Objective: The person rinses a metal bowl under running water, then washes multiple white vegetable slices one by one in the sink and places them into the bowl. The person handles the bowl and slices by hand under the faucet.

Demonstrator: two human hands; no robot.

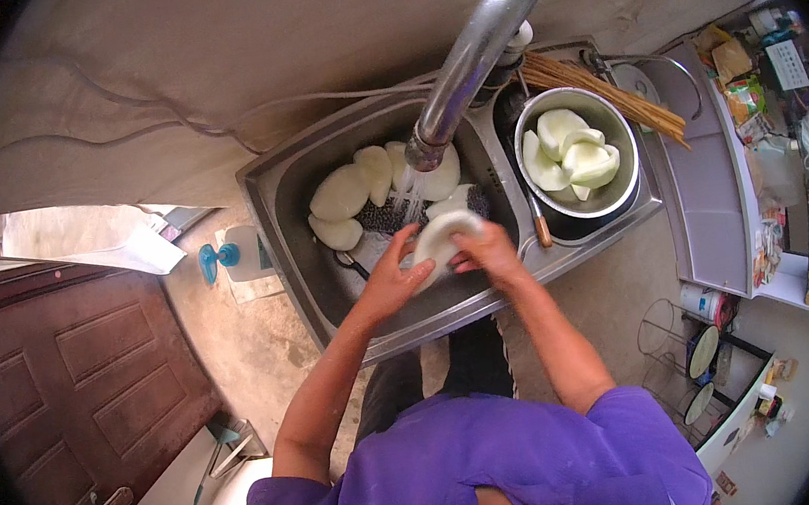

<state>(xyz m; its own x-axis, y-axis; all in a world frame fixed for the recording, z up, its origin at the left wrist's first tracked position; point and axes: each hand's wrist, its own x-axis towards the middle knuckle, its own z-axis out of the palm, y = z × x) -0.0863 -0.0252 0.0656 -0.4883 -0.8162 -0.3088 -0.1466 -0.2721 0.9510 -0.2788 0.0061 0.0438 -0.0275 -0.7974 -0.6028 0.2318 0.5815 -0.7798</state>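
Between my two hands, over the front of the left sink basin, is a pale hollowed piece of peeled gourd or melon, slightly blurred. My left hand grips its left edge with thumb and fingers; my right hand grips its right side. Just beyond, water runs from the metal faucet into the basin. Several more pale peeled pieces lie along the basin's far and left sides, around a heap of dark speckled material. At the right, a metal pot holds several pale green-white pieces.
A wooden-handled tool lies beside the pot. Bundled wooden sticks lie behind it. A dark-handled utensil rests in the left basin. A pump bottle stands left of the sink. Cluttered shelves stand at the right.
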